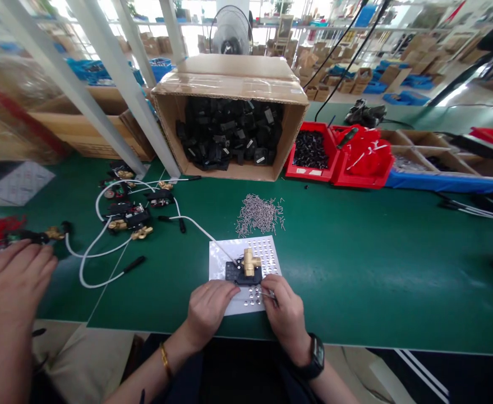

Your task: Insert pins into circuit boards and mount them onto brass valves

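Grip of the right hand (286, 314) is pinched shut on a thin metal pin (267, 293). The left hand (208, 308) curls against the black housing (236, 274), can't tell if it's clamping. Brass valve (250, 261) sits on top, over the white plate (269, 251). Loose pins (258, 214) and a cardboard box (229, 84) are behind, all on a green worktop (376, 269). Stacked cartons (423, 44) at the back.

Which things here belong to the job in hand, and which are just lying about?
In hand: left hand on the white perforated plate; brass-and-black valve assembly on it; right hand pinching a small metal piece; probably the pile of pins.
Lying about: cardboard box of black parts; red bins; wired valves at left; another person's hand.
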`<state>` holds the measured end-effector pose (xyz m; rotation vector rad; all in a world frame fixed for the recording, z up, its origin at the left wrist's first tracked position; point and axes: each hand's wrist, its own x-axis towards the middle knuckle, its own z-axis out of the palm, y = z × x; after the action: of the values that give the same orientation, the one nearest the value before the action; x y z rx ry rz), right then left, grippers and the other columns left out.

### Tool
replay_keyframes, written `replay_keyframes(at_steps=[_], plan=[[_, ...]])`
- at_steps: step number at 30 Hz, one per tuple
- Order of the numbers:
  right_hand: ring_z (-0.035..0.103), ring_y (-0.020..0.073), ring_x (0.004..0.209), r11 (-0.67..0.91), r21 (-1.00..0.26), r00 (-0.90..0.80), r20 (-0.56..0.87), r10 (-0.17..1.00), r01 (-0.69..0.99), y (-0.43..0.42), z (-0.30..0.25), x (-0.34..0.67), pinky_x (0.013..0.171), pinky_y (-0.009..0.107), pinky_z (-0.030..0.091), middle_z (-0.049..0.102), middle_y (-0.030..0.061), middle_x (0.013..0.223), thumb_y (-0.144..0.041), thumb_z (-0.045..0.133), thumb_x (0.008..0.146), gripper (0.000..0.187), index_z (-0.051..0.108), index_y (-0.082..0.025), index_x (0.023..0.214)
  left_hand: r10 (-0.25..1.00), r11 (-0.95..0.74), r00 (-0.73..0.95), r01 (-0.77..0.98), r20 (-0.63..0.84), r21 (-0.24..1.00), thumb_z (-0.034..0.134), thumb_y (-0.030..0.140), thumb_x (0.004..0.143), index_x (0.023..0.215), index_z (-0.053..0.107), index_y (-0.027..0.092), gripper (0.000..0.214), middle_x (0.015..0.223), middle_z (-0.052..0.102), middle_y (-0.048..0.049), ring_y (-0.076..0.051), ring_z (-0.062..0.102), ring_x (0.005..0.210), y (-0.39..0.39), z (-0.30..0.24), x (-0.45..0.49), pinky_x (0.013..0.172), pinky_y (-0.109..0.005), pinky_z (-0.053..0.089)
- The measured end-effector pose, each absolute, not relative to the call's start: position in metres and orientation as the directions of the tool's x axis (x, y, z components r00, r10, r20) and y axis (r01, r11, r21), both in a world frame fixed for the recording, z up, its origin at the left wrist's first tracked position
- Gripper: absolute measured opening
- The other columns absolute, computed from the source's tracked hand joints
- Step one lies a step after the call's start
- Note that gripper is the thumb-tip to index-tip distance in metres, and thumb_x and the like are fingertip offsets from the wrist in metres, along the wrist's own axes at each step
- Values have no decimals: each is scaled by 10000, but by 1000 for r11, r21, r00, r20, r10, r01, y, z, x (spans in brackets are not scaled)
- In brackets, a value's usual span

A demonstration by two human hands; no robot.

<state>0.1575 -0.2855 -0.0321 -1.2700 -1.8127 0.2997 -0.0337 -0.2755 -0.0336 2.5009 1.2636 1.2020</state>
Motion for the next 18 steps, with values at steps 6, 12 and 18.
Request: replay_keyframes(at_steps=[6, 12, 18], plan=[[623, 171, 866, 376, -668, -107, 407, 907, 642, -290, -36, 160, 768, 294, 525, 638, 92, 908, -105, 385, 888, 216, 586, -182, 887, 691, -675, 387, 646, 610, 356, 560, 127, 862, 886, 615, 135, 59, 796, 684, -24, -141, 643, 733, -272, -32, -35, 727, -265, 498], [596, 204, 971, 220, -773, -51, 237, 970, 595, -283, -39, 169, 809, 316, 525, 587, 95, 1074, -204, 507, 847, 269, 488, -184, 1115, 770, -594, 303, 663, 562, 456, 543, 207, 883, 783, 613, 151, 134, 680, 661, 0, -127, 616, 607, -273, -32, -27, 591, -254, 481], [470, 245, 1197, 222, -733, -269, 56, 962, 643, -256, -27, 169, 998, 413, 418, 470, 91, 1326, -133, 596, 745, 648, 342, -220, 1335, 752, -610, 244, 608, 612, 508, 582, 148, 851, 829, 611, 149, 36, 766, 681, -9, -129, 640, 715, -276, -29, -28, 703, -253, 518]])
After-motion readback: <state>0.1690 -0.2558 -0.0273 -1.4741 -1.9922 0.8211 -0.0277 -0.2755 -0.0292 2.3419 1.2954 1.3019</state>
